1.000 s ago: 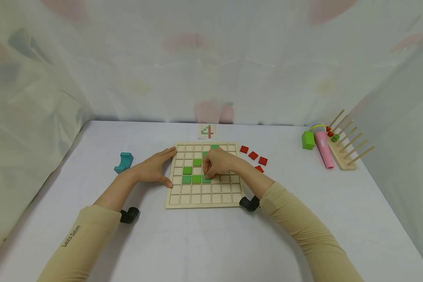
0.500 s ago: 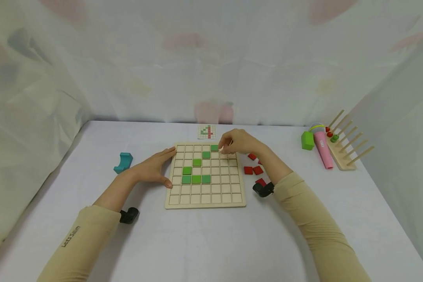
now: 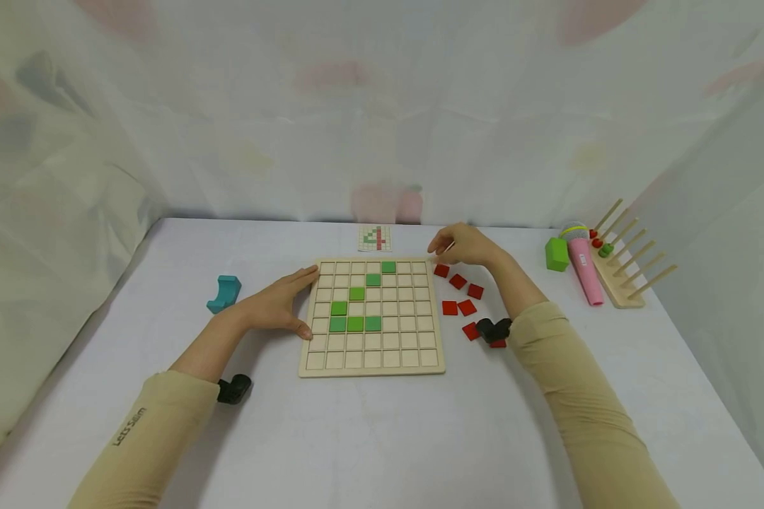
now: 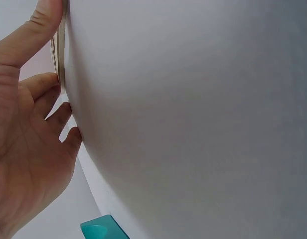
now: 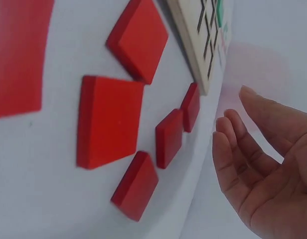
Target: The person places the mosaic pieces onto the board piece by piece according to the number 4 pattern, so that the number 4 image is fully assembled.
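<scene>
Head view: to the left of the pale wooden board point(image 3: 372, 358) lies a teal block point(image 3: 226, 293) with a rounded hollow scooped from one side. Next comes the left hand point(image 3: 279, 305), thumb and fingers spread wide along the board's left edge, touching it without wrapping round it. The board is flat and cut into a grid of square recesses; seven smooth green tiles point(image 3: 356, 293) sit in it as a stepped diagonal and a short row. Behind the board lies a card point(image 3: 374, 239) printed with a green and red grid. Just beyond the board's far right corner hangs the right hand point(image 3: 466, 244), its fingers bent. Flat square red tiles point(image 3: 458, 281) are scattered right of the board; farther right are a green block point(image 3: 556, 254), a pink microphone point(image 3: 584, 272) with a mesh head, and a wooden rack point(image 3: 620, 286) of round pegs.

Left wrist view alone shows the palm and the board's thin side under the thumb. Right wrist view alone shows the gap between right thumb and fingers, moderately wide with nothing in it, and the red tiles' thick, straight-cut sides
</scene>
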Tool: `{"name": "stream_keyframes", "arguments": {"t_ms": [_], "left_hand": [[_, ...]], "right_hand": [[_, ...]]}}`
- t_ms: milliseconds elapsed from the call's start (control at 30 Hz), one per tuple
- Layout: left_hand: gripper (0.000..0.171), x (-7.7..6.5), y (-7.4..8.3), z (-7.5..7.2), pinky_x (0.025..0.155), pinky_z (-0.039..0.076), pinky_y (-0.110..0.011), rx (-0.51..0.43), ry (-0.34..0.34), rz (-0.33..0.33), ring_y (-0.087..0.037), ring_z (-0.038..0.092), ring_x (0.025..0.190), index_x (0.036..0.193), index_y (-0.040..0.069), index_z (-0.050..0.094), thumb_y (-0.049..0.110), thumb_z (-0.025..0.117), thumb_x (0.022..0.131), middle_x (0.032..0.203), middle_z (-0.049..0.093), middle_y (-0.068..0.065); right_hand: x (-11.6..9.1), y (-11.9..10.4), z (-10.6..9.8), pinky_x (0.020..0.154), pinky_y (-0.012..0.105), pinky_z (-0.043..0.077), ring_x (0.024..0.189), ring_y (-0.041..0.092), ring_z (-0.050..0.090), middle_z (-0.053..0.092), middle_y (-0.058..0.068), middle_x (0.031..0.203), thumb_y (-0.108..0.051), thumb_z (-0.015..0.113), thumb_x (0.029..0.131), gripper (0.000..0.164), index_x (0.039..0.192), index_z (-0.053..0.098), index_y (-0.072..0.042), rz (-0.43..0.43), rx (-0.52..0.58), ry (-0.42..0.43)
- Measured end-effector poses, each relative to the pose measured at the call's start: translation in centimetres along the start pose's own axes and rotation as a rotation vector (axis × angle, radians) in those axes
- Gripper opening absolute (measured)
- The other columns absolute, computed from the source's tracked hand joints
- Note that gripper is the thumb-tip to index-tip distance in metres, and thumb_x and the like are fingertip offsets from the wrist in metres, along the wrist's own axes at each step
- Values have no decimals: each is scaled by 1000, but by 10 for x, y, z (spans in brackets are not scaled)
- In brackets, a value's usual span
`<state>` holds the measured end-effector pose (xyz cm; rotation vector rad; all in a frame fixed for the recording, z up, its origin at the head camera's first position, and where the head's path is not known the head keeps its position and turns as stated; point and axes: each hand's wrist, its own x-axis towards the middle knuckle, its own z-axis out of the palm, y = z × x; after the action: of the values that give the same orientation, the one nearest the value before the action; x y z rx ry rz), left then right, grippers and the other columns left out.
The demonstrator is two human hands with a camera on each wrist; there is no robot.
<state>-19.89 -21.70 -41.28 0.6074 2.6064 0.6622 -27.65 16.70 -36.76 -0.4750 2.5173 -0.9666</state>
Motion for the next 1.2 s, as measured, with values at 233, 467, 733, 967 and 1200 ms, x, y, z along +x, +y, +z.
{"name": "stream_keyframes", "arguments": {"t_ms": [233,467,733,967,1200], "left_hand": [[127,1,0,1,124,15,-60,10,7,7,-43,8,155,157,0,18,43,91,62,168,11,-15],[126,1,0,0,124,15,-61,12,8,10,-44,9,154,157,0,18,42,91,63,168,11,-16],[127,1,0,1,124,15,-60,5,0,2,-42,8,155,157,1,17,42,91,62,168,10,-14],[128,1,-1,0,124,15,-61,13,-7,-11,-42,7,155,158,2,16,43,91,62,169,9,-12],[128,1,1,1,124,15,-62,13,-2,-8,-43,8,155,158,2,17,43,91,62,169,10,-13]], "right_hand": [[2,14,-5,83,33,54,93,24,63,63,18,115,-6,67,88,33,122,65,-1,49,-9,-29],[5,25,-8,79,26,50,90,18,61,64,12,109,-10,77,81,39,118,67,-4,92,-40,-41],[9,29,-5,86,29,44,100,21,56,63,8,108,-15,80,80,37,115,70,-9,96,-91,-67],[9,29,-3,90,33,42,103,22,51,59,9,110,-19,82,79,40,116,68,-9,79,-115,-95],[9,28,0,81,32,38,92,20,47,53,4,97,-20,80,81,38,114,64,-12,81,-130,-99]]}}
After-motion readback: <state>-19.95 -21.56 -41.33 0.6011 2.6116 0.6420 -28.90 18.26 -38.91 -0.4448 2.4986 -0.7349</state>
